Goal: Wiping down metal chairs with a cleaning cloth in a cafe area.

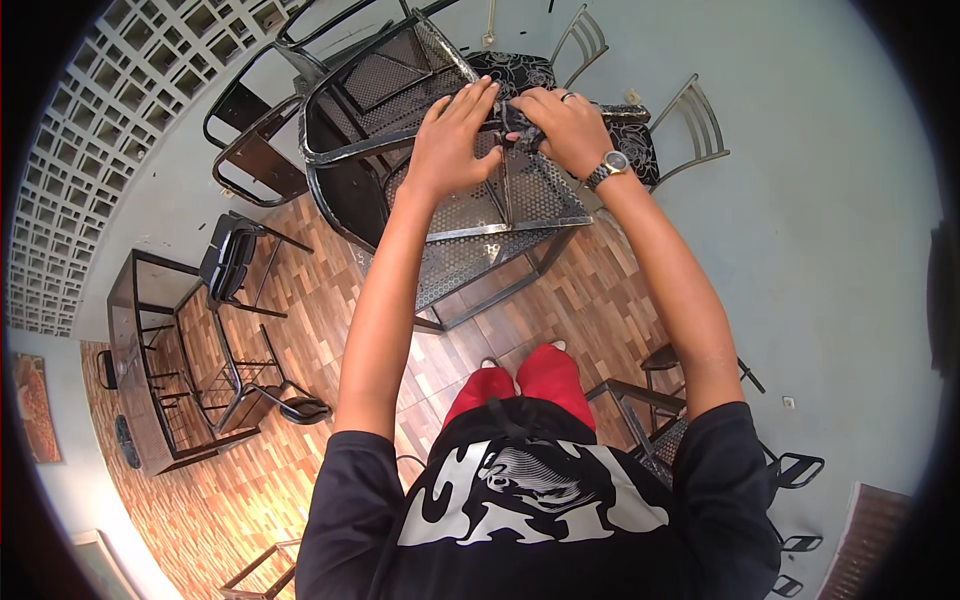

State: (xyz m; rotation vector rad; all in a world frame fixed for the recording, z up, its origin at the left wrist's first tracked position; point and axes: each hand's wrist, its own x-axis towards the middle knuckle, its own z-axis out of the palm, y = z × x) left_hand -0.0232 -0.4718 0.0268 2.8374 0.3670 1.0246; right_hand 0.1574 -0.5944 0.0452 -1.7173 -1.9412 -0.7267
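A black metal chair point(318, 127) with worn, scuffed paint lies tipped over on a perforated metal table point(450, 285). My left hand point(452, 145) rests on the chair's frame, its fingers stretched out flat and the thumb apart. Beside it, my right hand point(568, 128) is closed on a dark, crumpled cloth point(522, 122), pressed against the frame where the bars meet. Part of the cloth and the bar under it are hidden by my fingers. A watch point(608, 168) and a ring are on my right arm and hand.
Chairs with patterned dark seats point(632, 145) stand against the wall beyond the table. On the left are a stacked black chair point(228, 262) and a dark-framed table point(150, 350). Another perforated piece of metal furniture point(640, 400) stands close on my right. The floor point(300, 340) is wood-patterned.
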